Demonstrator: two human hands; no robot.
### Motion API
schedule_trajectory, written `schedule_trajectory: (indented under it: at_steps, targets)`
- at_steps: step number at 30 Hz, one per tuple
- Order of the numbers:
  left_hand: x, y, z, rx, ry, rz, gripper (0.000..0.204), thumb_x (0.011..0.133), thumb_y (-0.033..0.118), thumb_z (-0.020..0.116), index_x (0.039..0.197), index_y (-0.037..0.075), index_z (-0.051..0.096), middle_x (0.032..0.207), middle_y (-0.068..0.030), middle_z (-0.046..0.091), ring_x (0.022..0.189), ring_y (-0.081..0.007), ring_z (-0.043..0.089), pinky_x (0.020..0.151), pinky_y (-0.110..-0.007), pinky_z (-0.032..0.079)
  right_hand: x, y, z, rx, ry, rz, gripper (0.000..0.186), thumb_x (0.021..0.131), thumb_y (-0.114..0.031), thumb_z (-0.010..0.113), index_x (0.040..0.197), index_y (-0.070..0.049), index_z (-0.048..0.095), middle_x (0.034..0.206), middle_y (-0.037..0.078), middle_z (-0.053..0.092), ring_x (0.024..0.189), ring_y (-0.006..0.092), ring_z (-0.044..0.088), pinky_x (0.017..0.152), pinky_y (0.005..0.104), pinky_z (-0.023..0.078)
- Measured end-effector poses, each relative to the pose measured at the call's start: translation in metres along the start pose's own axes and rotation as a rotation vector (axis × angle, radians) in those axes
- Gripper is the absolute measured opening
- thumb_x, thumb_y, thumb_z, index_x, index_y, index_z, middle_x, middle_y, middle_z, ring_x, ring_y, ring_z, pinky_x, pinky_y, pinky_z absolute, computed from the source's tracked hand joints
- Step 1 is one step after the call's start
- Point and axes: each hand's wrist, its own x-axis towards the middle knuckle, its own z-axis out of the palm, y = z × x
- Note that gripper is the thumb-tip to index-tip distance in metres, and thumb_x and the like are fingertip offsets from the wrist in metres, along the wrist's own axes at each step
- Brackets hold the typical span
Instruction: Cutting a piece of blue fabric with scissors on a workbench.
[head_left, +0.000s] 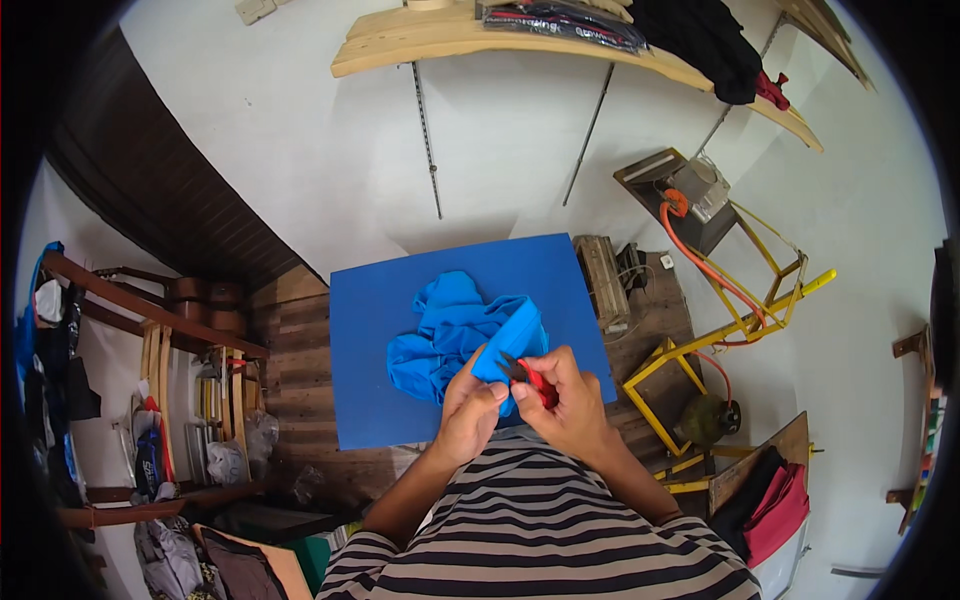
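left hand (468, 418): fingers pinched together on the near edge of a blue garment (455, 335), holding a fold of it up off the surface
right hand (570, 398): closed around small red-handled thread snips (528, 378), dark blades pointing left toward the pinched fold — whether the blades are apart or together cannot be told
where the garment lies: crumpled in the middle of a blue board (375, 350), its near right corner lifted into both hands, the rest bunched toward the far side
how it will handle: by the look of it light, soft and limp — it sags and wrinkles wherever it is not held, so it probably needs a pinch close beside the spot being worked, at a hem or seam edge, to stay taut
the snips: small, rigid, sharp at the tips; gripped at the red handles, tips very near the left fingertips
around the board: brown plank table (300, 370) beneath it, yellow metal frame (735, 330) to the right, wooden shelf (520, 40) on the far wall, folded red and black cloth (770, 505) near right
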Motion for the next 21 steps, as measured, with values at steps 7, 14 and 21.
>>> schedule_trajectory:
  at_steps: [7,14,21]
  targets:
    - [0.005,0.002,-0.008,0.143,-0.062,-0.081,0.04,0.09,0.009,0.05,0.129,0.002,0.044,0.112,-0.002,0.052,0.104,-0.0087,0.047,0.092,-0.026,0.037,0.006,-0.003,-0.008,-0.147,0.044,-0.169,0.027,0.078,-0.016,0.074,0.093,-0.002,0.057,0.062,0.009,0.059,0.048,0.0153,0.057,0.046,0.0272,0.044]
    - [0.014,0.008,-0.015,0.261,-0.165,-0.129,0.045,0.093,0.008,0.047,0.136,0.004,0.037,0.115,-0.0026,0.048,0.11,-0.0099,0.044,0.097,-0.026,0.034,0.013,0.005,-0.021,-0.279,-0.051,-0.228,0.031,0.075,-0.022,0.076,0.091,-0.003,0.057,0.06,0.011,0.059,0.05,0.0241,0.062,0.047,0.0325,0.048]
    - [0.02,0.014,-0.011,0.328,-0.171,-0.244,0.049,0.09,0.003,0.044,0.137,0.005,0.033,0.113,-0.0015,0.048,0.104,-0.0094,0.044,0.091,-0.025,0.036,0.016,0.014,-0.021,-0.246,-0.085,-0.189,0.026,0.078,-0.019,0.074,0.09,-0.003,0.057,0.065,0.011,0.063,0.052,0.0258,0.064,0.049,0.0314,0.05]
